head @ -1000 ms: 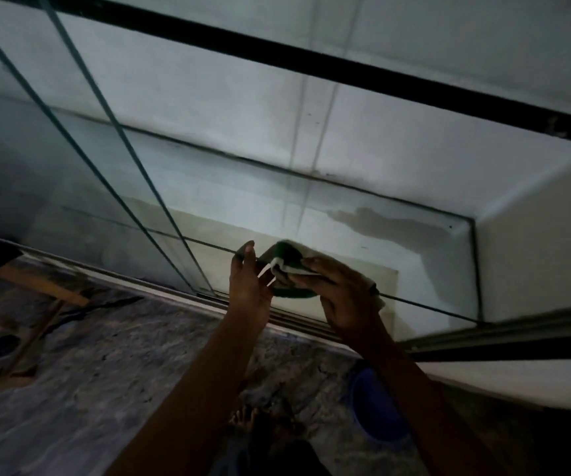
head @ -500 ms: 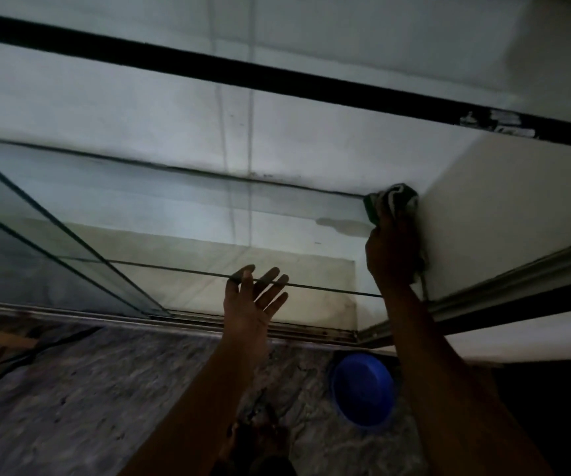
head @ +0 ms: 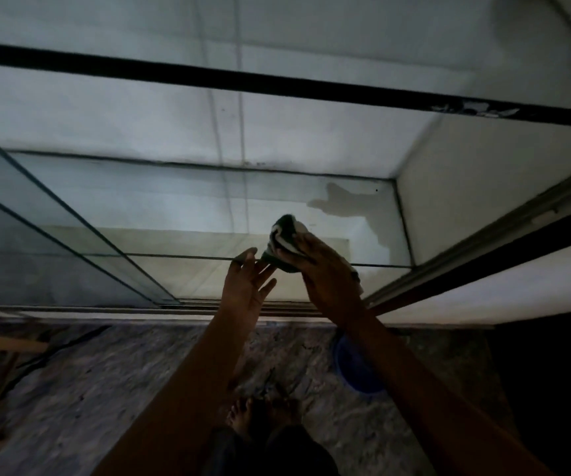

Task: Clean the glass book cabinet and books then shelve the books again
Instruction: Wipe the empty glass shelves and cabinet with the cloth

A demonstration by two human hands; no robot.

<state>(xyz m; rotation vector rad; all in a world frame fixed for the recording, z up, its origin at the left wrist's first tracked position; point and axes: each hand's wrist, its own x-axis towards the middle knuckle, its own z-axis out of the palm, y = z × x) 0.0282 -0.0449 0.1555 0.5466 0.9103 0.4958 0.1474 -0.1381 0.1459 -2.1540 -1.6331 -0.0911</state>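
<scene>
You're facing the glass book cabinet [head: 476,207], its white inside showing. The mottled stone floor [head: 105,389] is spreading out below the cabinet's bottom track. A sliding glass pane [head: 36,242] is sitting at the cabinet's left side. Inside the cabinet, a glass shelf [head: 181,214] is running across. Your right hand [head: 328,280] is hanging right of the cabinet's middle, at the shelf's front edge, gripping a bunched green-and-white cloth [head: 285,242]. Your left hand [head: 246,290] is hovering just beside it, fingers spread wide, holding nothing. A blue bowl [head: 352,369] is sitting on the floor below the cabinet, partly behind your right forearm. A damp patch [head: 345,207] is showing near the cabinet's back right corner.
</scene>
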